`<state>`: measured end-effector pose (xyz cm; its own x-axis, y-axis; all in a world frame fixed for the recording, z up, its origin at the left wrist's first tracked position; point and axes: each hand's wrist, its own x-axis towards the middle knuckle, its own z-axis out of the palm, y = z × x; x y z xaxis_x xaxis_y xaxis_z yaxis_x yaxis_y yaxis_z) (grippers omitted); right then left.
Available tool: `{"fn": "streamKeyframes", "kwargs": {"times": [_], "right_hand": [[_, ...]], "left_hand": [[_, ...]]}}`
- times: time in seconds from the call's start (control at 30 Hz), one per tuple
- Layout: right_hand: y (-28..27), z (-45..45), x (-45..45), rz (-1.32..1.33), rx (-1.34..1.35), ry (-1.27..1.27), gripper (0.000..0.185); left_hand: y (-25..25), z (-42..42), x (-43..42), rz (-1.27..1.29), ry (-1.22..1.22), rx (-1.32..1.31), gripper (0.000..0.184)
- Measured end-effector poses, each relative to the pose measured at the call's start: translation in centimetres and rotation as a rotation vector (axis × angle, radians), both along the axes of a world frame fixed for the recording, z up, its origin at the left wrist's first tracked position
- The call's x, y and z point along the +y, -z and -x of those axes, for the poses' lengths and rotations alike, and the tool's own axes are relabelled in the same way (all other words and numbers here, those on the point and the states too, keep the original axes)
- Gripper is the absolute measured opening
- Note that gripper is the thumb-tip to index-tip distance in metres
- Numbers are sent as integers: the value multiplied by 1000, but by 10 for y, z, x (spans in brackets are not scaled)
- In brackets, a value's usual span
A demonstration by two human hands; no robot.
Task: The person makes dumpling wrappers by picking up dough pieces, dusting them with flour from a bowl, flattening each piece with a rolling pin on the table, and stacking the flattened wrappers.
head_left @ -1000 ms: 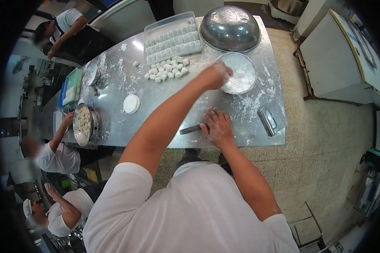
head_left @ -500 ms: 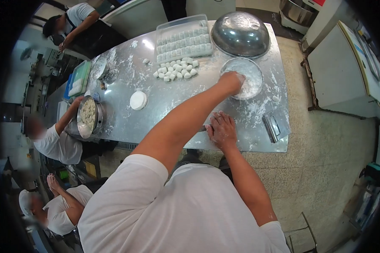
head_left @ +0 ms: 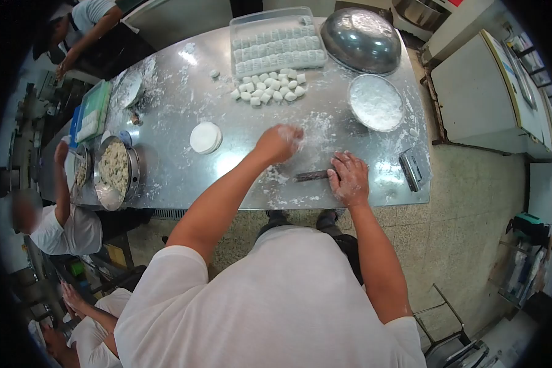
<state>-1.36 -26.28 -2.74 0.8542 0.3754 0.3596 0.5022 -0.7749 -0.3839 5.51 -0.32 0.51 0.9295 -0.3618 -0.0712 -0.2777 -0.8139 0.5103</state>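
Note:
My left hand [head_left: 280, 143] hovers over the steel table [head_left: 239, 190], its fingers smeared by motion, near a scatter of white flour. Whether it holds anything is unclear. My right hand [head_left: 351, 179] lies over the right end of a dark, slim rolling pin [head_left: 311, 176], which rests near the table's front edge. A round bowl of white flour [head_left: 377, 103] stands beyond my right hand. Small white dough pieces [head_left: 270, 89] sit in a cluster farther back. To the left of my left hand lies a stack of flat white dough rounds [head_left: 206, 137].
A clear plastic box [head_left: 279, 46] with rows of white pieces and an upturned metal bowl [head_left: 362, 40] stand at the back. A metal scraper [head_left: 410, 172] lies at right. At left, a co-worker sits by a pan of filling [head_left: 115, 168]; other people are nearby.
My left hand has come out of the flour bowl and moved left over the table. My right hand stays at the rolling pin, now more visible. The view has shifted.

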Motion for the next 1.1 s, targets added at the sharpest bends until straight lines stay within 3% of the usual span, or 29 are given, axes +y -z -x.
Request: {"fn": "streamKeyframes", "kwargs": {"times": [0.2, 0.27, 0.3, 0.37, 0.53, 0.77, 0.87, 0.93, 0.97, 1.03, 1.1], "right_hand": [[-2, -1, 5, 85, -16, 4, 27], [-3, 1, 10, 86, 8, 28, 29], [-3, 1, 11, 86, 12, 12, 29], [1, 0, 11, 75, 5, 30, 30], [4, -2, 11, 106, 29, 36, 34], [-6, -2, 12, 184, 141, 59, 40], [-7, 2, 8, 107, 135, 42, 46], [-5, 9, 6, 138, 75, 95, 49], [-3, 12, 6, 169, 20, 141, 52], [-1, 22, 3, 190, 47, 131, 54], [2, 34, -2, 218, 84, 114, 56]], "left_hand": [[7, 10, 9, -21, 24, 119, 38], [13, 6, -10, -22, -189, -136, 50], [19, 6, -14, -24, -205, -130, 50], [37, 9, -18, -199, -88, -252, 57], [34, -13, -13, -301, 15, -234, 62], [25, -13, -18, -282, 3, -202, 62], [30, -25, -12, -95, -83, -74, 61], [23, -22, 7, 371, -242, 116, 55], [19, -17, 13, 374, -247, 111, 55], [-2, 5, 20, -123, 93, 69, 39], [3, 23, 17, -17, 66, 79, 33]]}}
